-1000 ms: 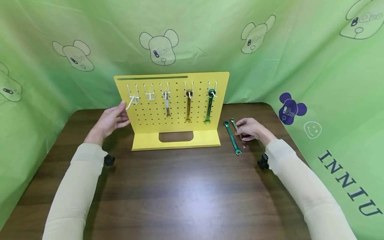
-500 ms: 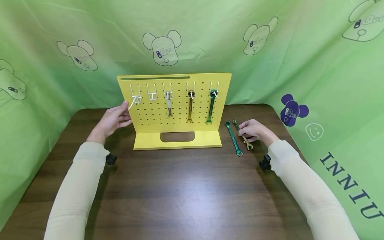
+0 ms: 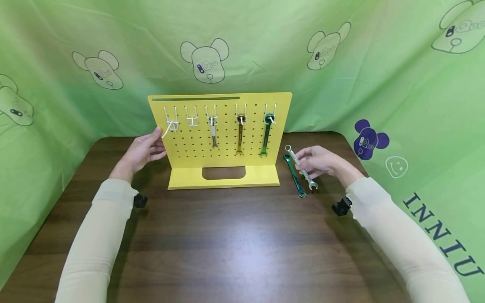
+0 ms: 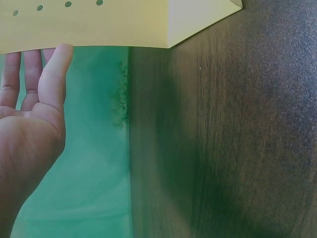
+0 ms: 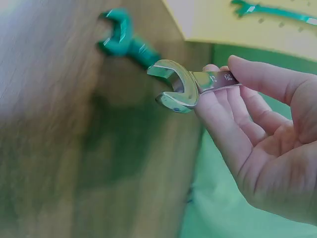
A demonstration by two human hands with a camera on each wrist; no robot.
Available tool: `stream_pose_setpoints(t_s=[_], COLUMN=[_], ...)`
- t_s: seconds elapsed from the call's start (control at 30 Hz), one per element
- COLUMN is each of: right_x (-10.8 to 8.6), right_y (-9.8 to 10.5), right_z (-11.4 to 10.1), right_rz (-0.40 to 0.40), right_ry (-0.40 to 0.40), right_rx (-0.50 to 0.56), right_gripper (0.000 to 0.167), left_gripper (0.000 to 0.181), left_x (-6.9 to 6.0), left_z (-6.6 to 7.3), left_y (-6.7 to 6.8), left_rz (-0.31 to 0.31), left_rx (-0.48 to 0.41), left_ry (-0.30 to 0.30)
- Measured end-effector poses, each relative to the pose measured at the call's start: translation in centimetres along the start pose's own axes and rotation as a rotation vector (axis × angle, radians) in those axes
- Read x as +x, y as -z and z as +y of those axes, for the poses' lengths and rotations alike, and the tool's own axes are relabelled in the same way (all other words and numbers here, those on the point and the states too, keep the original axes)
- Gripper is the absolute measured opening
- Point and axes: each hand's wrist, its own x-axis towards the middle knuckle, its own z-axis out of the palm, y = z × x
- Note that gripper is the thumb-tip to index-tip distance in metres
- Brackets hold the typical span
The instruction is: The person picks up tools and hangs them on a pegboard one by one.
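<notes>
In the head view my right hand pinches a silver combination wrench between thumb and fingers, close above the table's right part. The right wrist view shows its open-end jaw pointing away from the palm. A green combination wrench lies on the table just left of it. At the yellow pegboard's left edge, my left hand grips the panel, thumb in front and fingers behind. Hanging from hooks on the board are a short silver wrench, a gold wrench and a green wrench.
Two white hooks on the board's left, a left hook and a second hook, bear no tools. The brown wooden table spreads in front of the board. A green printed curtain surrounds the table behind and at both sides.
The silver wrench has been lifted off the table by my right hand and tilted, its ring end now near the green wrench's ring. My left hand stays on the board's edge.
</notes>
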Motion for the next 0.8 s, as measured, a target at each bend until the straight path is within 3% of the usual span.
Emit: stream_pose_setpoints(t_s=[0.3,0.63,0.8], right_x=[-1.8,-1.6,-0.7], right_y=[-2.3,-5.8,-7.5], right_z=[-3.7,-8.0,-9.6], right_rz=[-0.082,-0.151,-0.160], right_ry=[0.092,0.179,0.184], right_rx=[-0.062,-0.138,-0.105], right_gripper=[0.036,0.036,0.037], left_gripper=[0.040,0.039,0.038], left_x=[-0.1,0.0,0.0], left_z=[0.1,0.0,-0.1], left_y=[0.0,0.0,0.0], left_rz=[-0.002,-0.006,-0.002], left_rx=[0.018,0.000,-0.007], left_ry=[0.002,0.004,0.004])
